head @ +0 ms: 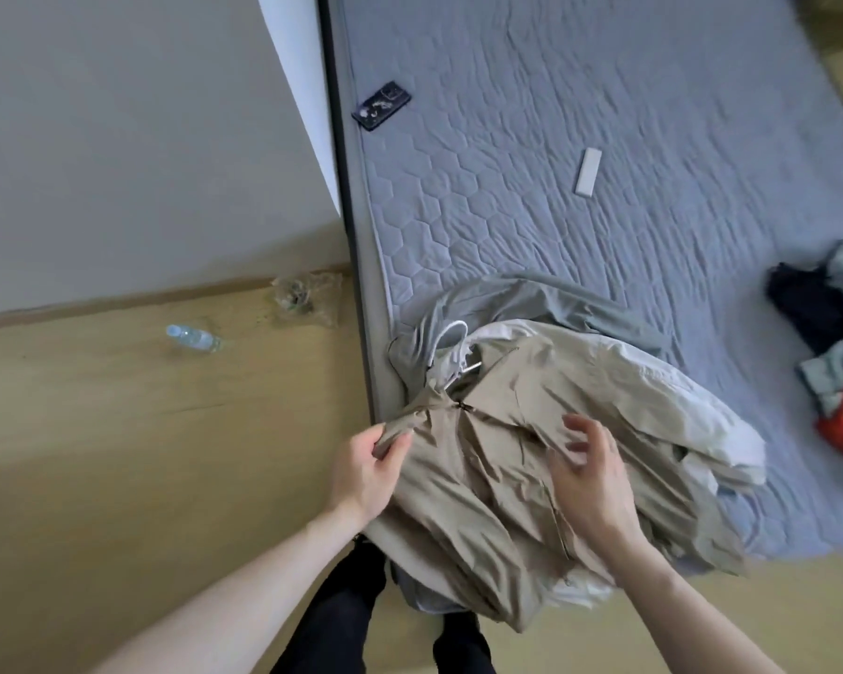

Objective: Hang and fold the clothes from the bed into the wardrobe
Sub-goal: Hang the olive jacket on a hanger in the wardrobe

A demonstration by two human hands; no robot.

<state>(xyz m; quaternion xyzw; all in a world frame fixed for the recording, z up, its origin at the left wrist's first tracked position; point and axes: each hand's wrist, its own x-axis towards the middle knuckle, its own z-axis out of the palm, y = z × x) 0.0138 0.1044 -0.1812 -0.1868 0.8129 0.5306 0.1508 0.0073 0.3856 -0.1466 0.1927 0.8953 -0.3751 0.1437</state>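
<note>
— Beige jacket (521,459), that's the one being handled?

— Yes. It lies rumpled over the near corner of the bed (580,114), in the lower middle of the frame, with its hem spilling past the mattress edge toward the wooden floor (118,454). Its zip runs down the front.

— And the hands?

— The left hand (368,471) has a closed grip: fingers and thumb pinch a bunched fold of the jacket's fabric at its left edge, just over the bed's border. The right hand (590,471) is open, fingers spread and loosely bent above the jacket's front (it's blurred, so I cannot tell whether the fingertips touch the cloth).

— Anything under the jacket?

— A white garment (692,411) shows beneath it on the right side, and a grey-green garment (546,299) lies behind both, toward the middle of the frame. A white hanger (451,350) pokes out at the jacket's collar, its hook curving up to the left.

— What else is on the bed?

— A dark phone (381,105) near the upper left edge of the mattress, a white remote (588,171) well apart from it toward the upper middle, and a pile of clothes (833,333) at the right edge: dark, pale blue and orange pieces.

— On the floor?

— A plastic bottle (193,338) on its side at the left, and a crumpled clear plastic bag (305,296) near the bed's corner. The person's dark trouser legs (341,615) show at the bottom.
</note>
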